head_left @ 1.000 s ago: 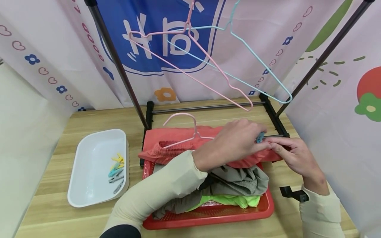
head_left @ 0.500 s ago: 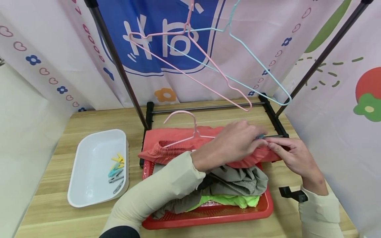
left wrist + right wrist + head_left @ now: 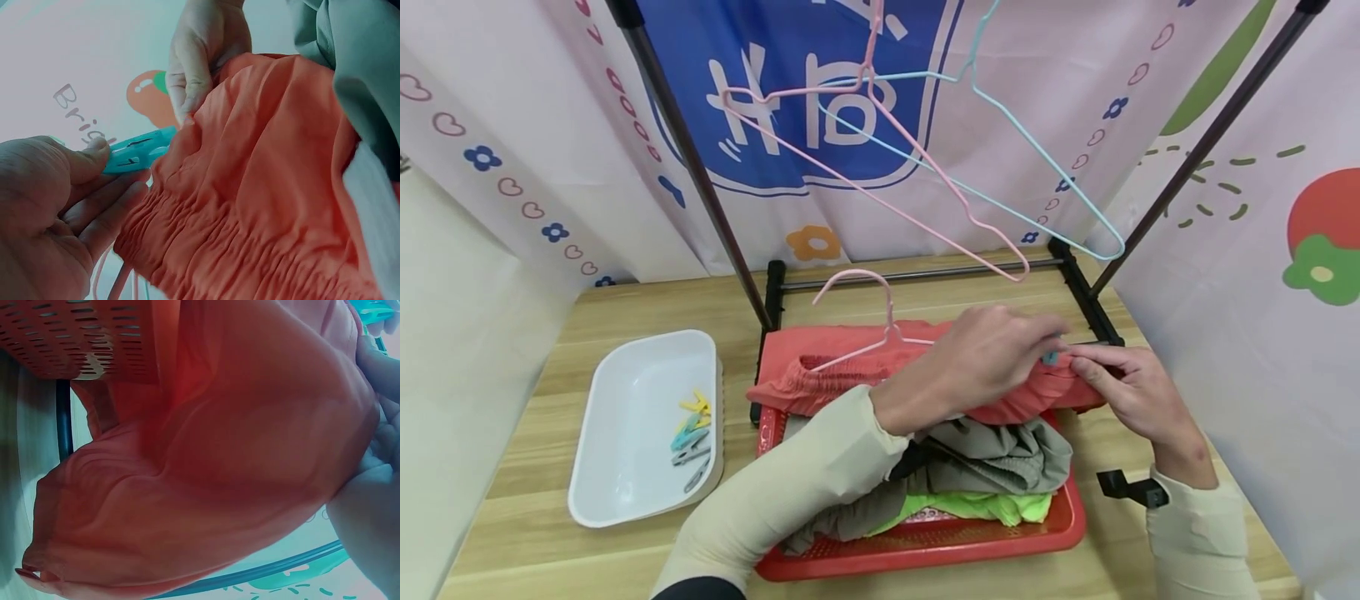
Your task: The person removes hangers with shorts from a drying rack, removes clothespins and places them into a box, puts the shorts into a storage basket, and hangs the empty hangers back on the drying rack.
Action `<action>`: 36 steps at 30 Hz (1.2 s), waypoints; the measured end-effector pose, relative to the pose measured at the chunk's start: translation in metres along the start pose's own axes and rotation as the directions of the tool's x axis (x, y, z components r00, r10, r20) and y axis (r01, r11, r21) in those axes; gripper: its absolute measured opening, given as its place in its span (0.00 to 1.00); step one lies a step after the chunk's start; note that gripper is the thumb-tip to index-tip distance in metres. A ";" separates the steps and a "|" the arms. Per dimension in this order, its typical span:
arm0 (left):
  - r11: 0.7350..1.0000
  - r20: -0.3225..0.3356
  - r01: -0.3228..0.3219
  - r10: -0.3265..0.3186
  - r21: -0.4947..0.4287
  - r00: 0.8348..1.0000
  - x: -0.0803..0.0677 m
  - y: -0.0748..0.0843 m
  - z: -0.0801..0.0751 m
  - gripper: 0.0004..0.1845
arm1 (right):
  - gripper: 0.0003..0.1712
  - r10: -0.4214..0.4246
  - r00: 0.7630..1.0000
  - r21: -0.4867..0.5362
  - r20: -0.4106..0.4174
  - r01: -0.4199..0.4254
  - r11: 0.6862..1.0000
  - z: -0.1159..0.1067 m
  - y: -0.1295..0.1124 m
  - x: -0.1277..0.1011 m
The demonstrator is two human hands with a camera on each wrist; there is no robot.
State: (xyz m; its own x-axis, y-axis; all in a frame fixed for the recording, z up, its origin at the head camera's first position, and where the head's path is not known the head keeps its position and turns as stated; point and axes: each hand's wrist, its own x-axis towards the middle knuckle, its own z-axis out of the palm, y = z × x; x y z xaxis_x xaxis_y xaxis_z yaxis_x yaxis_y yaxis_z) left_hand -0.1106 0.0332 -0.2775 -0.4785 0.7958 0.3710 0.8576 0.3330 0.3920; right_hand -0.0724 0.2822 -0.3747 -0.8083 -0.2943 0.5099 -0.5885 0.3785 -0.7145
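Coral pants with a gathered elastic waistband lie across the red basket, a pink hanger at their waist. My left hand reaches across to the right end of the waistband. In the left wrist view its thumb and fingers pinch the handle end of a teal clothespin, whose tip is at the waistband's edge. My right hand pinches the pants' edge just beside the clothespin, thumb on top. The right wrist view shows the coral fabric hanging below that hand. My left forearm hides part of the pants and hanger.
Grey and neon-green clothes fill the red basket. At left, a white tub holds several clothespins. Behind stands a dark rack with a pink hanger and a blue hanger hanging above the hands.
My left hand's fingers have lifted slightly and shifted left, showing more of the clothespin at the waistband. The right hand keeps its pinch. The head view has shifted a little.
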 end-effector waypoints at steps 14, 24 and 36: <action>0.993 -0.067 -0.112 0.109 -0.046 0.992 -0.029 0.006 -0.021 0.19 | 0.12 0.023 1.000 -0.017 0.002 -0.023 1.000 -0.003 0.003 -0.002; 0.987 -0.205 -0.150 0.134 -0.060 0.969 -0.095 0.009 -0.049 0.23 | 0.16 0.058 0.998 -0.032 -0.006 -0.058 0.998 -0.001 0.002 -0.002; 0.987 -0.540 -0.144 0.161 0.074 0.826 -0.170 0.009 -0.069 0.21 | 0.13 0.056 0.998 -0.052 -0.006 -0.056 0.997 -0.002 0.004 -0.003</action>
State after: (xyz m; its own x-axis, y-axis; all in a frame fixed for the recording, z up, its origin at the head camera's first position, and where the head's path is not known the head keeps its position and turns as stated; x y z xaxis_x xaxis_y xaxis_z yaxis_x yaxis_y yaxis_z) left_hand -0.0345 -0.1338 -0.2792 -0.3589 0.4375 0.8245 0.9292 0.2511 0.2712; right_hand -0.0724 0.2861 -0.3784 -0.8402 -0.2671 0.4719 -0.5420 0.4395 -0.7163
